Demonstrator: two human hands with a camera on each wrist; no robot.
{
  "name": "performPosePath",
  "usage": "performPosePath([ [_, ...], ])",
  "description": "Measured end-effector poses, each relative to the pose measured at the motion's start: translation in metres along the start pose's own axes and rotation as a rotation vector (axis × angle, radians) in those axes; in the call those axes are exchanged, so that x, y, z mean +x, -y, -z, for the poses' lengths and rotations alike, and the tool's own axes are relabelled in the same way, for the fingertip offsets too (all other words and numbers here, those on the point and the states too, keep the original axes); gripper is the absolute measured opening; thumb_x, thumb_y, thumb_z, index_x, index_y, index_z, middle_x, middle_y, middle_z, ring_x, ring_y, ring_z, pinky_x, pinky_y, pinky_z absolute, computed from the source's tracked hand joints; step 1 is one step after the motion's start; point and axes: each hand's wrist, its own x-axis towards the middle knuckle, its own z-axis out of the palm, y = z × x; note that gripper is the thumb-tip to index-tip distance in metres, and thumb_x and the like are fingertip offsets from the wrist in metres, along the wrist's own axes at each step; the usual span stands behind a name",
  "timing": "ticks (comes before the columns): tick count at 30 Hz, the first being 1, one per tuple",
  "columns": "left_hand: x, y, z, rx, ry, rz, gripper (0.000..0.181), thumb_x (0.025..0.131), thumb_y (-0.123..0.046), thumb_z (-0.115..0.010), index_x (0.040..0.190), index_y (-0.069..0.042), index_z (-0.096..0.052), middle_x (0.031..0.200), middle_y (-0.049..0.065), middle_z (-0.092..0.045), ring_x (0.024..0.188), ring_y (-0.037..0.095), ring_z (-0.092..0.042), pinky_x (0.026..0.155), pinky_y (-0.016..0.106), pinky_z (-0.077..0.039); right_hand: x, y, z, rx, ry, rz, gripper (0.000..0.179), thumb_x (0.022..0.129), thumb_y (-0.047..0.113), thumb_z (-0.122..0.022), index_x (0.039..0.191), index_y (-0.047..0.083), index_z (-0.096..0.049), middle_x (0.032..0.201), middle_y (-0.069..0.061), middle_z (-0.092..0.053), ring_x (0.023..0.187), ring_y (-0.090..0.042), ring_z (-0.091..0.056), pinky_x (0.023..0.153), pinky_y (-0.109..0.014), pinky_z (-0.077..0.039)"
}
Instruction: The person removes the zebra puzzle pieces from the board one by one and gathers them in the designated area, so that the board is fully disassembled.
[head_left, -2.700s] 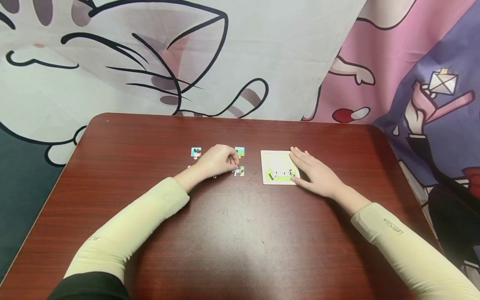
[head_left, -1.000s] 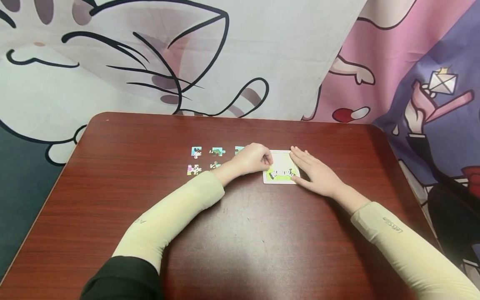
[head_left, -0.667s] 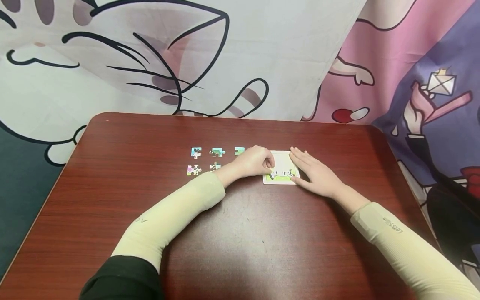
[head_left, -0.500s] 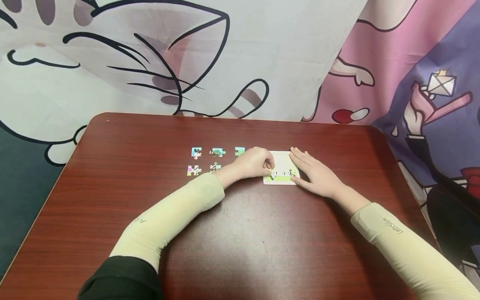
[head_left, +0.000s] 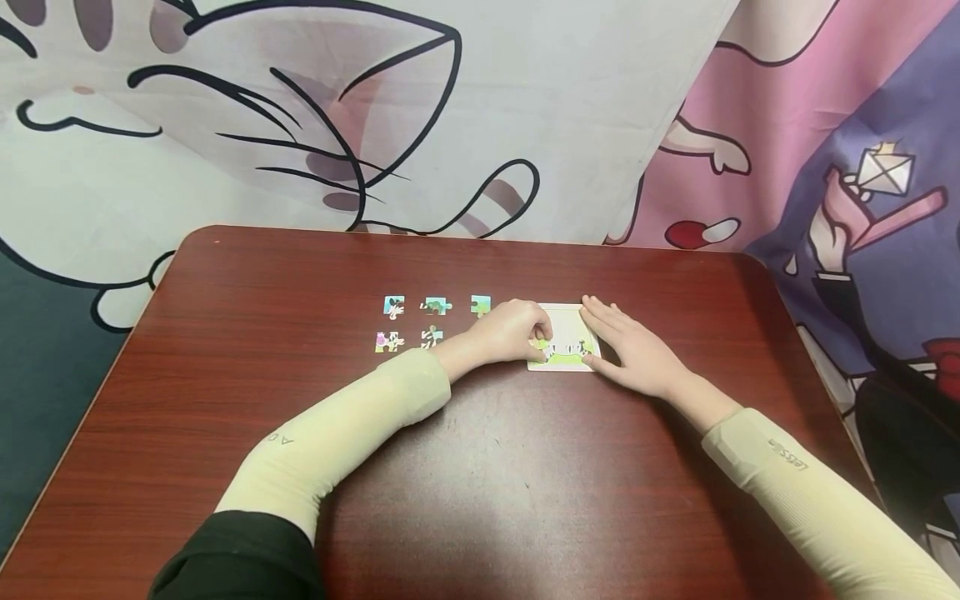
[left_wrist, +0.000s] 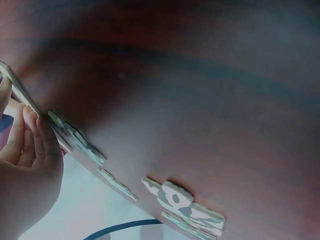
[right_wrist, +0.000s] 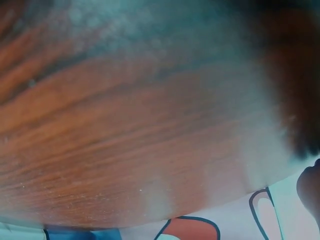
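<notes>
A square jigsaw board [head_left: 566, 321], pale with a green strip and black-and-white figures along its near side, lies flat on the table. My left hand [head_left: 504, 332] is over its left edge, fingers curled, with a small green puzzle piece [head_left: 538, 342] between thumb and fingertips. In the left wrist view, those fingers [left_wrist: 31, 122] are close to the board's edge [left_wrist: 21, 92]. My right hand [head_left: 633, 346] rests with straight fingers on the board's right edge. Left of the board, several loose puzzle pieces lie in two rows, among them a blue one [head_left: 393, 307] and a pink-and-white one [head_left: 388, 342].
The reddish-brown wooden table [head_left: 480, 483] extends toward me and to both sides. Behind it hangs a white cloth [head_left: 570, 125] with a cartoon cat, beside a pink and purple one [head_left: 795, 125]. In the right wrist view, mostly bare tabletop [right_wrist: 140, 140] shows.
My left hand has moved right, from the loose pieces to the board's left edge. Its thumb and fingers have lately spread slightly, showing more green between them. The right hand has stayed put.
</notes>
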Motion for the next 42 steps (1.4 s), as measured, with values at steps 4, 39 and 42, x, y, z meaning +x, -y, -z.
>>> performPosePath([
  [4,0.001,0.0,0.0,0.003,-0.003,0.002,0.026,0.085,-0.021,-0.091,0.105,-0.01,-0.08,0.1,0.002,-0.077,0.092,0.012,-0.067,0.085,0.026,-0.054,0.0,0.0,0.001,-0.014,0.003,0.0,0.08,0.097,0.033,-0.073,0.161,-0.002,-0.039,0.172,-0.019,-0.034,0.161,-0.037,-0.031,0.133,-0.052,-0.023],
  [39,0.003,0.0,-0.001,-0.009,0.003,0.02,0.028,0.085,-0.021,-0.091,0.108,-0.009,-0.08,0.099,0.002,-0.077,0.088,0.011,-0.063,0.083,0.026,-0.053,0.015,0.016,-0.005,-0.049,0.03,0.005,0.077,0.101,0.035,-0.069,0.16,-0.004,-0.04,0.172,-0.02,-0.034,0.161,-0.038,-0.032,0.131,-0.057,-0.026],
  [42,0.003,0.0,-0.001,-0.011,0.004,0.019,0.028,0.084,-0.021,-0.091,0.108,-0.009,-0.08,0.099,0.002,-0.077,0.088,0.011,-0.063,0.083,0.026,-0.053,0.016,0.017,-0.004,-0.036,0.04,-0.001,0.078,0.1,0.035,-0.07,0.161,-0.003,-0.039,0.172,-0.02,-0.033,0.161,-0.037,-0.031,0.131,-0.056,-0.025],
])
